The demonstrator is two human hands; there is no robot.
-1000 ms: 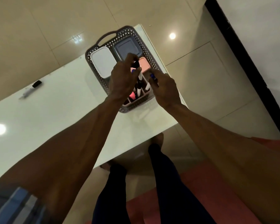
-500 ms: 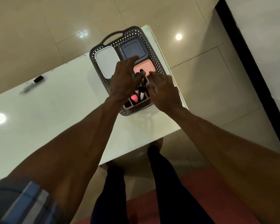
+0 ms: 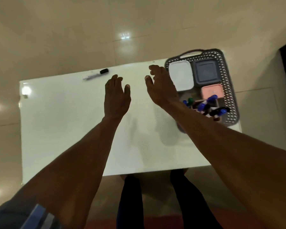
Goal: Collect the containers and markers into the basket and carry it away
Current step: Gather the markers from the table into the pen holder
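Both hands are over the middle of the white table, holding nothing. The left hand has its fingers loosely spread and pointing toward the upper left of the frame; the right hand is relaxed too, just beside the basket at the right.

The basket looks nearly packed. In it sit a white container, a grey-blue one and a pink one, with a pink holder of markers at its near end.

One marker with a black cap lies alone at the table's far edge, upper left of the hands and well apart from the basket. I'd say that marker is what's left to collect, then the carrying.
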